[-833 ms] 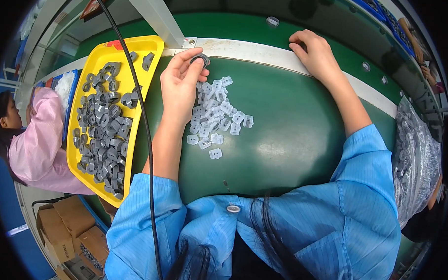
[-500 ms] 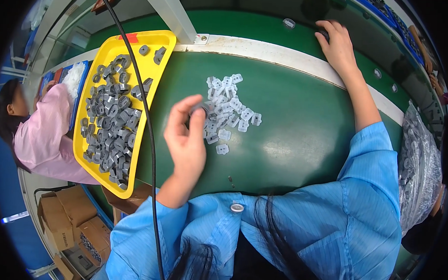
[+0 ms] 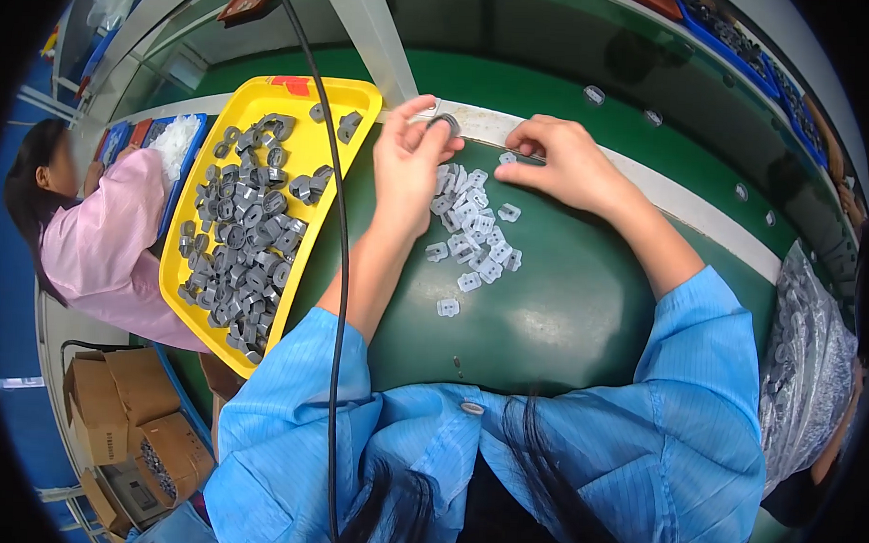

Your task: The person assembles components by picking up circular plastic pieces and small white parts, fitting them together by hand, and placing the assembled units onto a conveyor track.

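My left hand (image 3: 409, 165) is raised over the far side of the green table, a dark grey ring-shaped plastic part (image 3: 446, 123) pinched between thumb and fingers. To its right, my right hand (image 3: 567, 163) is closed at the fingertips on a small translucent plastic piece (image 3: 507, 158). Below and between the hands lies a loose pile of similar translucent pieces (image 3: 474, 223), flat and notched with small holes. One piece (image 3: 448, 307) sits apart at the near end. On my left, a yellow tray (image 3: 330, 206) holds many grey plastic parts (image 3: 244, 236).
A black cable (image 3: 342, 268) hangs across the view beside the tray. Beyond the white ledge (image 3: 639, 175), a green strip carries several small parts (image 3: 594, 94). A clear bag (image 3: 804, 371) stands at right. Cardboard boxes (image 3: 129, 400) and a person in pink (image 3: 105, 246) are at left.
My right hand has come back from the far green strip to the pile and now pinches a translucent piece. My left hand has moved away from me, still holding the grey part. The view has shifted.
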Action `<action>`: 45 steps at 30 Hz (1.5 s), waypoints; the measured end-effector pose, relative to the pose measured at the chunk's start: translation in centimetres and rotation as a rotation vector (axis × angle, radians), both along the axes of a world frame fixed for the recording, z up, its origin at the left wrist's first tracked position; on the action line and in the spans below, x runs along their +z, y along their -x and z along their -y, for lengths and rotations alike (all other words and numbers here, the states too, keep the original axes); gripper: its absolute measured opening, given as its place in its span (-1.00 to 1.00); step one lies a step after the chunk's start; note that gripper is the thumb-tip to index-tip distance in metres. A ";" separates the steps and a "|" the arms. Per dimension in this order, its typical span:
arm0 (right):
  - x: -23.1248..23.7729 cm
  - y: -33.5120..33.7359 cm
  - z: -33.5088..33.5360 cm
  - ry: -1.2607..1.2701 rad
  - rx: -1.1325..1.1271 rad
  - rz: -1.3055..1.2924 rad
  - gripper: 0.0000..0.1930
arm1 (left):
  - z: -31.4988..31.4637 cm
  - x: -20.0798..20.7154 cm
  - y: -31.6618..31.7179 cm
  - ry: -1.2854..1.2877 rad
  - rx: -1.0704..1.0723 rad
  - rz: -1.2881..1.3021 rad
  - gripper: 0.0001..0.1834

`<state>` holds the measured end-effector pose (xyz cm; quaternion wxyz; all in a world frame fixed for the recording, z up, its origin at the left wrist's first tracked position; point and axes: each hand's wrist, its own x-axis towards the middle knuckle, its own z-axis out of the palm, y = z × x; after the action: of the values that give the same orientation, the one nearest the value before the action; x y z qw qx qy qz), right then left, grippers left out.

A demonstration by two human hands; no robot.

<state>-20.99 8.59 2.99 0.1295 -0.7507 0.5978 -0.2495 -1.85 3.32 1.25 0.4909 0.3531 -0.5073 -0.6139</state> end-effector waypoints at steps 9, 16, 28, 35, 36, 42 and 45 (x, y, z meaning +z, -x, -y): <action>0.4 -0.8 -0.3 0.051 0.052 -0.010 -0.80 | 1.2 0.6 -2.6 0.010 -0.236 0.143 -0.55; 2.1 -3.8 1.9 -0.260 -0.030 0.889 -0.87 | 0.6 -0.4 -1.4 0.268 -0.069 0.205 -0.60; -0.8 -5.9 2.7 -0.193 -0.037 1.166 -0.90 | -0.3 -0.2 -0.4 0.514 0.161 0.314 -0.67; 0.3 -5.1 2.4 -0.342 0.038 1.206 -0.83 | -1.2 0.5 -0.3 0.683 0.176 0.341 -0.68; 0.3 -4.9 2.4 -0.346 0.041 1.207 -0.83 | -1.3 0.5 -0.4 0.725 0.173 0.346 -0.69; 1.4 -1.9 2.9 -0.591 0.233 0.911 -0.88 | -1.0 1.0 -1.6 0.790 -0.046 0.379 -0.67; 1.9 -1.5 2.7 -0.588 0.280 0.782 -0.89 | -0.9 1.4 -2.3 0.736 -0.215 0.404 -0.67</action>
<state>-19.44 5.88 4.90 0.5817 -0.6060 0.4429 -0.3134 0.46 4.19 2.63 0.4081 0.2128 -0.8122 -0.3585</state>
